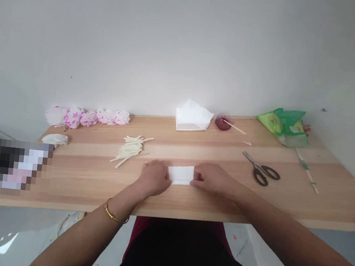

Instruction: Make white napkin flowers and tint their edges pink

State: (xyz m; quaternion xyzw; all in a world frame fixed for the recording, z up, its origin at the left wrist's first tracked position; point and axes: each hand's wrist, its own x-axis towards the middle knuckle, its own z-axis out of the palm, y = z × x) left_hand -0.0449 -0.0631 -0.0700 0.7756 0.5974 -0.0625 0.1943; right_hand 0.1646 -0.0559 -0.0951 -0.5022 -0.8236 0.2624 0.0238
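Observation:
A small folded piece of white paper point(181, 175) lies near the front edge of the wooden table point(170, 204). My left hand point(154, 178) pinches its left end, with the fingers closed. On the opposite end, my right hand point(211, 179) is closed too, fingertips holding the paper's right edge. A fold line runs along the lower part of the paper. Behind my left hand sits a loose bundle of pale sticks or ties point(130, 148). To the right of my right hand lie open scissors point(260, 167) with black handles.
Along the back are pink-and-white paper flowers point(87, 117), a stack of white tissues point(193, 117), a dark red bundle point(223, 122) with a stick, and a green plastic bag point(288, 125). A green-wrapped stick point(307, 170) lies right; a white bundle point(55, 139), left.

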